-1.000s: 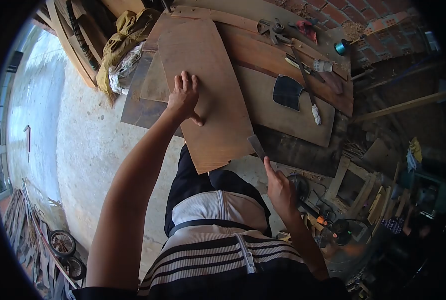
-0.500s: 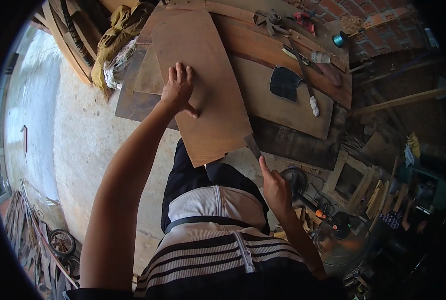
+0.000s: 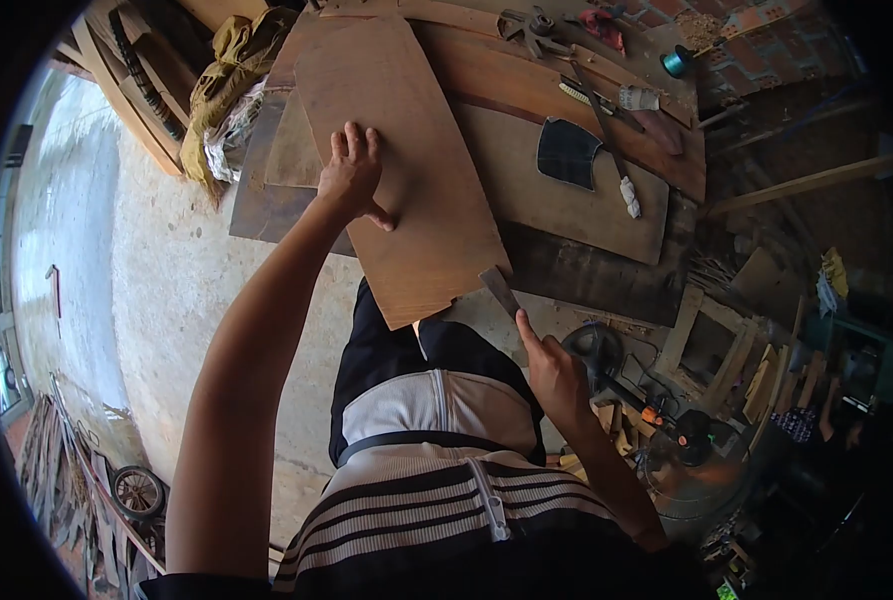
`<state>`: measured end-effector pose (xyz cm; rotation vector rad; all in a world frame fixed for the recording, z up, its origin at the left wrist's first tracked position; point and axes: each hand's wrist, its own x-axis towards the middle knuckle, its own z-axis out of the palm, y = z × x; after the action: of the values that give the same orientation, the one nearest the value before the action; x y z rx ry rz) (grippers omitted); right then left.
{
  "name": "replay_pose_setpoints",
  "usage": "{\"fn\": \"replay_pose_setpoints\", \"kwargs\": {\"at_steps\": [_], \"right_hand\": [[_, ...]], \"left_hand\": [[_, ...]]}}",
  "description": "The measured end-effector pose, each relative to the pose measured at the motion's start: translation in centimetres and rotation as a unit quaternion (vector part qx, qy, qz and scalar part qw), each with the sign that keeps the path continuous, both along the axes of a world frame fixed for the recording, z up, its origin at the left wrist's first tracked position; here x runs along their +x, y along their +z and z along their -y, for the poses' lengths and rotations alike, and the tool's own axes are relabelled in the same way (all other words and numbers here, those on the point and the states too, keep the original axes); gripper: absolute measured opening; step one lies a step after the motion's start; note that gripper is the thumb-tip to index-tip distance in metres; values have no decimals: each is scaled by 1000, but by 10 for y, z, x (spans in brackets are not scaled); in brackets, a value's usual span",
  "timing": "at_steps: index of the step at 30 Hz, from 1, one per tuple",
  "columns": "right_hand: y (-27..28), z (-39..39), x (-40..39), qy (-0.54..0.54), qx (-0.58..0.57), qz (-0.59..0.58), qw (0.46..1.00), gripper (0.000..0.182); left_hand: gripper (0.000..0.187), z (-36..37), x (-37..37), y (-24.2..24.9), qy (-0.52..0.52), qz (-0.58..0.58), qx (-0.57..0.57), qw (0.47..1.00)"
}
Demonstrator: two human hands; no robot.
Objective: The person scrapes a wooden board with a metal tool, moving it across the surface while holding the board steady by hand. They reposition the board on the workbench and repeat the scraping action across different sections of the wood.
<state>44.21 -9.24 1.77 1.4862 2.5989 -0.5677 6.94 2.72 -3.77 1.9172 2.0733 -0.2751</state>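
My left hand (image 3: pixel 351 178) lies flat with its fingers spread on a long brown wooden board (image 3: pixel 421 150), near the board's left edge. In my right hand (image 3: pixel 554 375) is a flat-bladed scraper (image 3: pixel 499 290), the index finger stretched along it and the handle hidden in the grip. The wide end of its blade overlaps the board's near edge, close to the right corner. That near edge is uneven, with a small notch left of the blade. The board's near end juts out over the bench towards my body.
Further thin boards (image 3: pixel 586 225) lie beneath it. To the right are a dark cloth-like patch (image 3: pixel 566 155), a long tool with a white-wrapped end (image 3: pixel 629 198), a brush (image 3: pixel 638 98) and a teal spool (image 3: pixel 677 62). A fan (image 3: pixel 681 440) and wooden frame (image 3: pixel 711 330) stand lower right.
The scraper blade has shifted slightly left along the board's near edge, away from the right corner. My left hand stays in place on the board. The whole view has shifted a little.
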Motion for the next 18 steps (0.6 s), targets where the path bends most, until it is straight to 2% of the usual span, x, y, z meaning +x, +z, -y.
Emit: {"fn": "replay_pose_setpoints", "kwargs": {"at_steps": [3, 6, 8, 9, 14, 18], "right_hand": [[6, -4, -8, -9, -57, 26, 998, 63], [-12, -42, -50, -4, 0, -12, 1000, 63], [-29, -59, -73, -2, 63, -100, 993, 64], [-28, -55, -71, -6, 64, -105, 992, 64], [5, -4, -12, 26, -4, 16, 1000, 67], [4, -5, -18, 22, -25, 9, 999, 68]], "left_hand": [[155, -3, 2, 6, -7, -10, -6, 1000], [156, -1, 7, 3, -5, -37, 4, 999], [156, 0, 0, 2, 3, -5, 10, 1000], [156, 0, -2, 3, 0, -10, 11, 1000], [155, 1, -4, 1, 6, 27, 26, 999], [156, -1, 1, 6, 15, 14, 11, 1000]]}}
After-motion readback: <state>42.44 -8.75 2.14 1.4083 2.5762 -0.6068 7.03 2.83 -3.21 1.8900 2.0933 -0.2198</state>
